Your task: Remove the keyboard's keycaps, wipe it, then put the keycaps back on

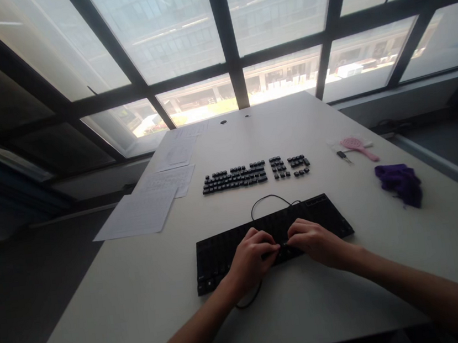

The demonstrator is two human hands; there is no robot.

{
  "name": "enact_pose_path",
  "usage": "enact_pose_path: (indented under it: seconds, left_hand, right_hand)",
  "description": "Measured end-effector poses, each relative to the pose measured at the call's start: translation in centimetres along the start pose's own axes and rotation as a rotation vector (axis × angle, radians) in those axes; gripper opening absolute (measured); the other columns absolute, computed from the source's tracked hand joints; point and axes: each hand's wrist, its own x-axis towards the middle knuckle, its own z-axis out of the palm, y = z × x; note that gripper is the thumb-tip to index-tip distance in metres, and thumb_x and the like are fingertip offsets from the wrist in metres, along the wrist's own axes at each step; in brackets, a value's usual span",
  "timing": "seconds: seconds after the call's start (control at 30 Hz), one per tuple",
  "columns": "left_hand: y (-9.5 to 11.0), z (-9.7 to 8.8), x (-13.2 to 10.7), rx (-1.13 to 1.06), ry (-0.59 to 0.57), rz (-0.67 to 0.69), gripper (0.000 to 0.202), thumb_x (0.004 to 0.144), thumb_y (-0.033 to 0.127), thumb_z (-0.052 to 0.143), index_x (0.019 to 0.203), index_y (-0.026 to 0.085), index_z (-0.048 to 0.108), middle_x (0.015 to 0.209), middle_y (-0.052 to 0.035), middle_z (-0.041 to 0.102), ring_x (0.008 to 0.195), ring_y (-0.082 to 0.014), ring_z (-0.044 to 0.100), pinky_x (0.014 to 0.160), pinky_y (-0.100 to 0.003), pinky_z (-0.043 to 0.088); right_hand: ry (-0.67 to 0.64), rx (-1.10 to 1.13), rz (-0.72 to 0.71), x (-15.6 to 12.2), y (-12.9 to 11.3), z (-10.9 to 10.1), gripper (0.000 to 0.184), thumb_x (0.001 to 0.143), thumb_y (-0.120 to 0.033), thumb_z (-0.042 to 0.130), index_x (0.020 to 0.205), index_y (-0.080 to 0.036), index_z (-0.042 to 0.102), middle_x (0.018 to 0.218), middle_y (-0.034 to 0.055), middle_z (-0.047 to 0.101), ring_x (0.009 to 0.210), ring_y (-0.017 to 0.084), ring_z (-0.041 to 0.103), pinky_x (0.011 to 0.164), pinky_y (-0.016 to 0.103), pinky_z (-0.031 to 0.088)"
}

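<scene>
A black keyboard (217,251) lies slightly slanted on the white table, most of its keycaps off and a few left along its near edge. Over its near middle, my left hand (258,251) is closed, thumb and fingers pinched together. My right hand (310,239) is also pinched, its fingertips close to the left ones. Whatever sits between the fingertips is too small and dark to name. Beyond the keyboard, loose black keycaps (236,178) stand in rows, grouped in blocks like a keyboard layout. The keyboard's cable (258,204) loops behind it and shows again under my left wrist.
Printed paper sheets (138,215) lie along the table's left edge. To the right are a pink hairbrush (357,147), a small black-and-metal tool (343,156) and a crumpled purple cloth (399,183). Large windows (276,10) rise beyond the white table (273,327).
</scene>
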Motion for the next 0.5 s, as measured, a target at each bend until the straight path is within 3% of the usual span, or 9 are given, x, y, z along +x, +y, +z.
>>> enact_pose_path:
  seconds: [0.27,0.43,0.5]
  left_hand:
    - [0.4,-0.4,-0.6,0.033,-0.025,-0.028,0.014,0.091,0.026,0.064,0.095,0.027,0.077,0.109,-0.0037,0.066,0.099,-0.021,0.053,0.085,-0.037,0.051]
    - [1.4,-0.3,-0.3,0.095,0.001,0.014,0.03,0.092,0.026,0.06,0.122,0.027,0.068,0.115,-0.0063,0.065,0.1,-0.0226,0.054,0.087,-0.04,0.052]
    - [1.5,0.0,-0.3,0.131,-0.013,0.04,0.032,0.093,0.027,0.061,0.124,0.029,0.067,0.113,-0.0064,0.065,0.098,-0.0232,0.054,0.084,-0.04,0.052]
  right_hand:
    - [-0.012,-0.065,-0.037,0.0,0.0,0.2,0.022,0.094,-0.004,0.052,0.09,-0.015,0.07,0.093,0.0089,0.063,0.088,0.019,0.055,0.073,0.029,0.049]
    - [-0.029,-0.087,-0.066,0.1,-0.2,0.0,0.024,0.094,-0.003,0.05,0.086,-0.015,0.069,0.093,0.0095,0.063,0.089,0.02,0.055,0.073,0.03,0.05]
    - [-0.036,-0.087,-0.057,0.1,-0.3,-0.1,0.025,0.095,-0.004,0.048,0.086,-0.015,0.069,0.093,0.0098,0.063,0.089,0.02,0.055,0.073,0.03,0.05]
